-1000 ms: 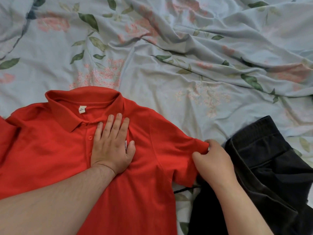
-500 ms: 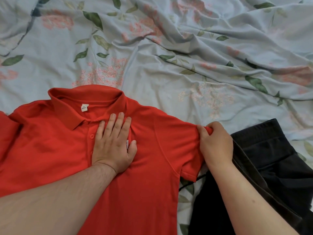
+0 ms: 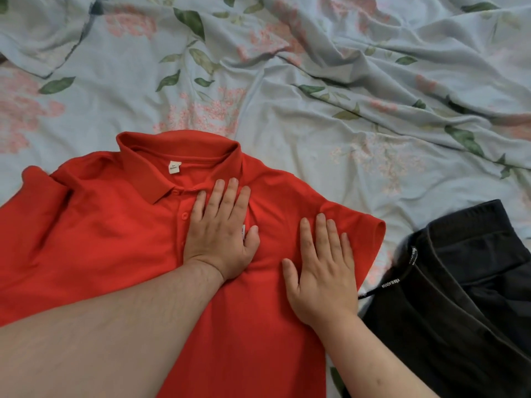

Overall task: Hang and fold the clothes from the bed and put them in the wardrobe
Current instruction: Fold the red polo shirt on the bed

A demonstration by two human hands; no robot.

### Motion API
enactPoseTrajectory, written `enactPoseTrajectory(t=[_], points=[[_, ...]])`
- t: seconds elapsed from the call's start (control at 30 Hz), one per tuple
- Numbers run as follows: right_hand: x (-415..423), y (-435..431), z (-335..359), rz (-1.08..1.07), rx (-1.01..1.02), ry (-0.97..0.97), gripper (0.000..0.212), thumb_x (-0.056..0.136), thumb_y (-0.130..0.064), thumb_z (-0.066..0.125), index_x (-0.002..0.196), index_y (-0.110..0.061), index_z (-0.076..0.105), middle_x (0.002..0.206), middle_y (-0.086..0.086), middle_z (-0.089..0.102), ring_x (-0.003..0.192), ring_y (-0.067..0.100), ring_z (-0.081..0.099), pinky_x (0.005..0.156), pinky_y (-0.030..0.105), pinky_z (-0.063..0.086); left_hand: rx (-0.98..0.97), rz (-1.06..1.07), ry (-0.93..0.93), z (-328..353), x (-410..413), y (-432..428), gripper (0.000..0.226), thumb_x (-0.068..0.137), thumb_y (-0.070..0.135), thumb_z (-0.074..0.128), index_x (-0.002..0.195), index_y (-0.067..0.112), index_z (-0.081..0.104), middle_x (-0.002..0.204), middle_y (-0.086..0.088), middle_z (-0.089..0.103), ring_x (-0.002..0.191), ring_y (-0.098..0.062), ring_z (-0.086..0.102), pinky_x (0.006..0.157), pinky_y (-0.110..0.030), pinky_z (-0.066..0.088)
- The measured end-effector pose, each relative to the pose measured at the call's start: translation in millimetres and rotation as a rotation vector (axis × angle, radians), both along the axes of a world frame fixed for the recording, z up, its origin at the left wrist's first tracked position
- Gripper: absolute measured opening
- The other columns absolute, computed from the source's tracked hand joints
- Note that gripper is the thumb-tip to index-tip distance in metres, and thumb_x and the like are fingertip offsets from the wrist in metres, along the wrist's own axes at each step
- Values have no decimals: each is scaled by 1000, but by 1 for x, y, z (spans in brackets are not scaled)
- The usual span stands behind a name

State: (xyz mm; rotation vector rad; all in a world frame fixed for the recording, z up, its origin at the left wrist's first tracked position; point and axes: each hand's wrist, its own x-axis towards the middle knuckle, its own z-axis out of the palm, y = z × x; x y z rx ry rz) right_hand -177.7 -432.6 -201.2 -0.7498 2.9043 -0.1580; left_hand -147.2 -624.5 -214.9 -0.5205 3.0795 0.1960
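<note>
The red short-sleeved polo shirt [image 3: 120, 239] lies front-up on the bed, collar away from me, buttons and white neck label visible. 0.5 s ago my right hand [image 3: 321, 271] pinched the hem of the shirt's right-side sleeve [image 3: 359, 237] and drew it outward; it has now released that hem and lies flat on the cloth just inside the sleeve seam, fingers straight and slightly spread, gripping nothing. The sleeve now lies extended and smooth. My left hand [image 3: 221, 231] has not moved: it presses palm-down on the chest beside the button placket [image 3: 184, 216], fingers straight, holding nothing.

I judge that the spreading step on this side is complete and that the shirt is ready for smoothing and the 1st fold. The opposite sleeve [image 3: 40, 182], at the left edge of view, looks bunched and may need the same treatment. Nothing has reached the wardrobe, which is not in view.

Around the shirt: the pale blue floral bedsheet [image 3: 316, 116], heavily creased at upper right. A black garment with a drawstring waistband [image 3: 459, 297] lies just beside the extended sleeve, and its cord end [image 3: 363, 295] lies close to my right hand. I judge that this garment may crowd a fold toward that side; the creased sheet may transfer wrinkles.
</note>
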Motion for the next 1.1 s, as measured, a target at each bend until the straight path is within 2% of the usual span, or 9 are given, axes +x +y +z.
enactPoseTrajectory(t=[0.13, 0.23, 0.37, 0.5, 0.6, 0.7, 0.8, 0.9, 1.1], points=[[1, -1, -1, -4, 47, 47, 74, 91, -52, 34, 152, -10, 35, 159, 17, 29, 149, 31, 26, 121, 47, 14, 91, 4, -18, 10, 0, 2, 77, 83, 53, 31, 151, 18, 35, 161, -6, 27, 150, -25, 19, 121, -47, 9], [5, -1, 5, -12, 104, 48, 74, 91, -52, 29, 151, -9, 37, 158, 18, 32, 147, 33, 29, 120, 49, 16, 427, 21, 18, 33, 5, -9, 68, 89, 50, 30, 148, 18, 41, 160, -3, 29, 150, -17, 18, 123, -39, 4], [16, -36, 23, -208, 64, 16, 80, 79, -44, 27, 145, -3, 45, 155, 24, 35, 145, 39, 31, 119, 57, 19, 1032, 222, 292, 81, 36, -64, 23, 94, 11, 55, 106, 6, 74, 109, 1, 70, 97, 8, 53, 90, -9, 39], [88, -129, 36, -7, -272, 70, 69, 76, -32, 41, 139, -3, 50, 153, 25, 37, 143, 39, 33, 118, 57, 21, 433, 462, 551, 83, 119, -153, 31, 84, 21, 57, 109, 9, 70, 106, -5, 67, 102, -17, 57, 97, -26, 40], [146, -202, 21, 256, -314, -16, 71, 81, -38, 50, 149, -18, 42, 159, 14, 32, 148, 29, 27, 120, 52, 16, 320, 625, 254, 67, 160, -208, 47, 87, 30, 61, 129, 9, 57, 124, -15, 59, 117, -36, 49, 103, -44, 38], [165, -228, 2, 240, -144, -22, 74, 79, -47, 50, 149, -22, 42, 158, 12, 35, 149, 26, 28, 119, 51, 17, 224, 431, -41, 50, 166, -230, 62, 88, 49, 56, 137, 13, 48, 136, -16, 51, 121, -39, 47, 102, -46, 39], [163, -224, -5, 235, -76, -24, 73, 79, -47, 49, 147, -23, 44, 157, 10, 38, 148, 25, 30, 118, 50, 18, 362, 476, 3, 48, 156, -245, 57, 84, 47, 67, 129, 16, 49, 134, -15, 53, 114, -38, 54, 94, -45, 45], [161, -225, -4, 232, -60, -17, 72, 79, -46, 48, 147, -22, 44, 156, 9, 39, 147, 25, 32, 118, 49, 17, 574, 543, 67, 51, 157, -258, 25, 88, 38, 64, 103, 18, 61, 100, -3, 67, 93, -29, 64, 77, -37, 49], [161, -225, -8, 238, -30, -16, 73, 78, -47, 49, 147, -21, 44, 155, 10, 40, 146, 25, 30, 118, 48, 18, 724, 896, 263, 57, 193, -295, 17, 95, 27, 56, 101, 13, 65, 91, -2, 64, 87, -27, 59, 78, -35, 44]])
